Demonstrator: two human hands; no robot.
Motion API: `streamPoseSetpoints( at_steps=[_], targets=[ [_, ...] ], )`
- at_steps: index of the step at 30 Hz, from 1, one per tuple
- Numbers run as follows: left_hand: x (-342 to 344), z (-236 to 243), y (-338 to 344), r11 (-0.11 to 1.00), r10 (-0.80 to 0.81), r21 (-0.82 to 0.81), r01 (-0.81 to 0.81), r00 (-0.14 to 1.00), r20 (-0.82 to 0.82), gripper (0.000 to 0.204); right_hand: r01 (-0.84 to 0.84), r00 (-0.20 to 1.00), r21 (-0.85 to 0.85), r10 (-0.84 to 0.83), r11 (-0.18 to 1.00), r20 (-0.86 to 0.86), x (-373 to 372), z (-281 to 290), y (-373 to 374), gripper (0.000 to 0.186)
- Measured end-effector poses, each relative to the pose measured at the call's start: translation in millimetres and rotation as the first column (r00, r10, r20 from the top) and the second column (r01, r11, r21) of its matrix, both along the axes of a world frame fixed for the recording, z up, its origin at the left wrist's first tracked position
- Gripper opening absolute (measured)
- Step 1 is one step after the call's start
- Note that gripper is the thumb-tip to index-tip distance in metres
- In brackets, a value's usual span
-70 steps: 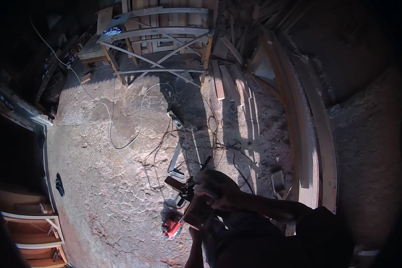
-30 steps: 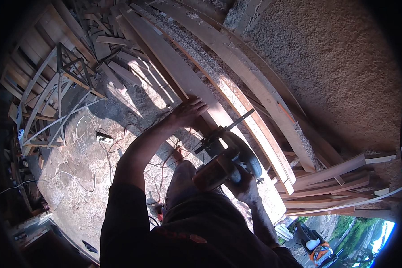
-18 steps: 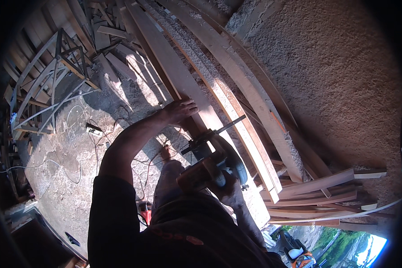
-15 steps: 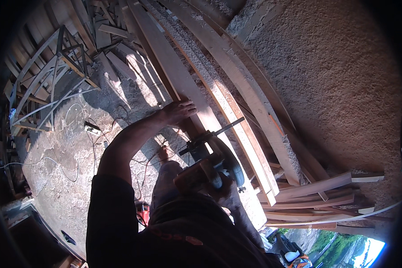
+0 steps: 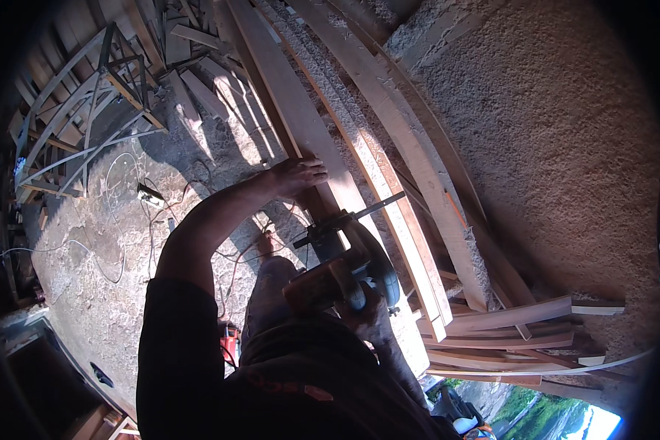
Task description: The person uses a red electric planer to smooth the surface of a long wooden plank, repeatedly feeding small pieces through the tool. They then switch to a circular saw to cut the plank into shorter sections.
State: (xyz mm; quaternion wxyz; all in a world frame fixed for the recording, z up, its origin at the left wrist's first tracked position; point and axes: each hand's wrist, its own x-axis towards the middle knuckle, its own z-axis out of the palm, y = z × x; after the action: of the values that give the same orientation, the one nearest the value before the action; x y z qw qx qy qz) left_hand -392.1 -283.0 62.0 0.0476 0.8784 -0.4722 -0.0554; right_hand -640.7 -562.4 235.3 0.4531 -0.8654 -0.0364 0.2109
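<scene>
Wooden trestle frame [image 5: 88, 110], tangled cables [image 5: 125, 220], rough plastered wall [image 5: 565, 161].

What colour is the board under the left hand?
Light tan, bare wood: the board under the left hand, seen in the head view.

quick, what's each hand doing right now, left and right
Left hand: open, pressed flat on the long wooden plank.
Right hand: closed around the handle of the circular saw.
</scene>
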Motion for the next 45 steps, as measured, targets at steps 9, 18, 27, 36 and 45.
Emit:
streamPoseSetpoints(
  at_steps=[9,18,27,36,45],
  targets=[
    [8.3,-7.4,3.0,0.999,-0.041,-0.038,0.037,0.995,-0.096,0.104,-0.037,0.997,0.039,0.034,0.999,0.076,6.2,-2.8,3.6,0.048],
    [37.4,-61.9,18.3,0.953,-0.206,-0.239,0.185,0.977,-0.062,0.108,-0.036,0.998,0.035,0.034,0.999,0.059,25.5,-3.8,18.2,0.046],
    [54.1,-66.4,45.0,0.925,-0.151,-0.353,0.14,0.988,-0.004,0.107,-0.054,0.995,0.048,0.05,0.997,0.082,40.9,-13.7,29.5,0.051],
    [63.9,-40.2,61.4,0.929,-0.089,-0.353,0.11,0.993,0.073,0.107,-0.018,0.997,0.098,0.011,0.995,0.076,58.8,-13.1,48.1,0.041],
    [85.3,-37.3,68.8,0.978,-0.051,-0.201,0.056,0.998,0.032,0.098,-0.014,0.99,0.13,-0.005,0.991,0.143,80.0,-12.9,63.3,0.036]
  ],
)
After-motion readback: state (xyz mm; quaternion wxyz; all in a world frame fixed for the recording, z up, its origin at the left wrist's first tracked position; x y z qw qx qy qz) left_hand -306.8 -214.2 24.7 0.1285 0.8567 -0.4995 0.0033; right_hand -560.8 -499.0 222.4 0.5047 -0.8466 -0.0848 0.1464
